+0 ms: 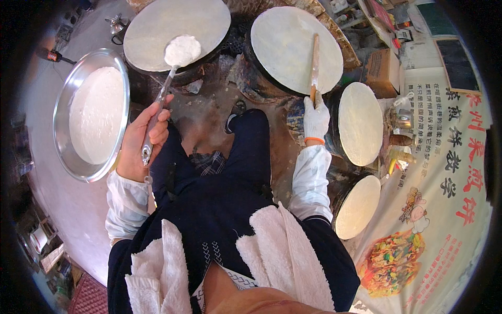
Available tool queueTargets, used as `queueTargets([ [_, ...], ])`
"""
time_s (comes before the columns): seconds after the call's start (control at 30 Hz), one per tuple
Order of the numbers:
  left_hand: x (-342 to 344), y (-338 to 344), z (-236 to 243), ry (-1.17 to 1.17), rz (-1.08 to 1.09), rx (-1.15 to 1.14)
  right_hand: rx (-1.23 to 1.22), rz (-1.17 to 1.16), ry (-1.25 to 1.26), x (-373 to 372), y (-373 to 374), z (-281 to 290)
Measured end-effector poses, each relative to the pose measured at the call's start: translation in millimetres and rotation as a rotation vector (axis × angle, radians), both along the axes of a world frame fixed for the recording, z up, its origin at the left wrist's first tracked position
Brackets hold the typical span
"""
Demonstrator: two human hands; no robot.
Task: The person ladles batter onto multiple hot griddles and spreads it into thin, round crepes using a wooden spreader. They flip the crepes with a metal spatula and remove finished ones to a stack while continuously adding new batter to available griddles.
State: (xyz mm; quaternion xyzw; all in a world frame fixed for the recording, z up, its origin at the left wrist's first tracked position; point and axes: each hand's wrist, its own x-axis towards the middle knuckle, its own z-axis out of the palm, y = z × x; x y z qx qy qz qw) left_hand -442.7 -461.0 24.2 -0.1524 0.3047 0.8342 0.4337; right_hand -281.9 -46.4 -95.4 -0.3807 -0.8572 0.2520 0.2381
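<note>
One metal basin (63, 112) of batter (99, 115), left fingers (158, 134) clamped on batter-heaped ladle (168, 82), right fingers (317, 110) gripping wooden stick (315, 62).

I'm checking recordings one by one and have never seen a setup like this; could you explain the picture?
There is no machine here: a person works with two hands. The single picture comes from a fisheye camera worn on the head, looking down, so straight edges bend near its rim.

The bare left hand holds a metal ladle filled with a white, batter-like mix. The right hand, in a white glove, holds a flat wooden stick over a round griddle; I can't tell whether they touch.

Three other pale-topped griddles stand around. A metal bowl of white mix sits at the person's left.
</note>
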Motion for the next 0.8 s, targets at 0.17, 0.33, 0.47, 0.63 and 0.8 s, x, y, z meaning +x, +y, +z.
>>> queueTargets([
  [0.17,1,12,8,0.008,0.024,-0.074,-0.067,0.026,-0.256,-34,23,3],
  [0.33,-2,7,-5,0.001,-0.015,0.039,-0.018,0.04,-0.305,-38,3,3],
  [0.47,-2,9,-2,0.004,-0.009,0.006,-0.02,0.088,-0.324,-29,-1,10],
  [0.63,-4,14,1,-0.002,-0.003,-0.021,0.067,0.008,-0.475,-60,20,18],
  [0.8,-5,14,0,0.001,-0.02,0.027,0.05,-0.052,-0.385,-41,34,2],
])
